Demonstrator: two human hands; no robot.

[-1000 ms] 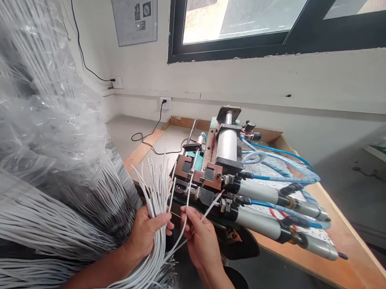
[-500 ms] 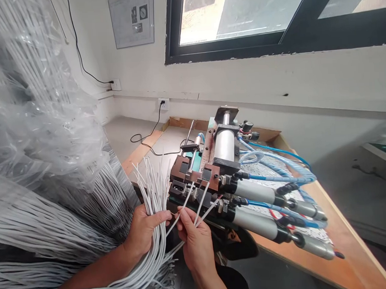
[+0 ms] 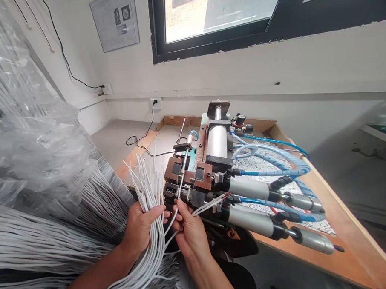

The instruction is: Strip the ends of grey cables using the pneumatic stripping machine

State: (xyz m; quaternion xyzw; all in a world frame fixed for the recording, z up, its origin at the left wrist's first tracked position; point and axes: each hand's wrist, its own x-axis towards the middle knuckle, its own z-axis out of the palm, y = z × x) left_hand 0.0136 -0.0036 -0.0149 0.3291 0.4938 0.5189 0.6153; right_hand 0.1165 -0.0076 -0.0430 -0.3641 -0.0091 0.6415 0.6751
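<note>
My left hand (image 3: 139,227) is closed around a thick bundle of white cables (image 3: 157,242), their loose ends fanned upward. Close beside it, my right hand (image 3: 191,232) pinches a single white cable (image 3: 173,217) between thumb and fingers. That cable runs up to the brown jaw blocks of a pneumatic machine (image 3: 217,139); I cannot tell how far its tip reaches in. Two more cables (image 3: 208,205) pass through my right hand and stick out to the right, with red showing at an end.
Two grey air cylinders (image 3: 252,218) jut out to the right, with blue hoses (image 3: 271,173) above them. The machine stands on a wood-edged bench (image 3: 351,244). Masses of grey-white cables (image 3: 40,236), partly under clear plastic (image 3: 49,155), fill the left side.
My right hand has brought one cable up to the jaws. The other cables in it have swung lower and to the right. My left hand keeps its grip; the view has shifted slightly.
</note>
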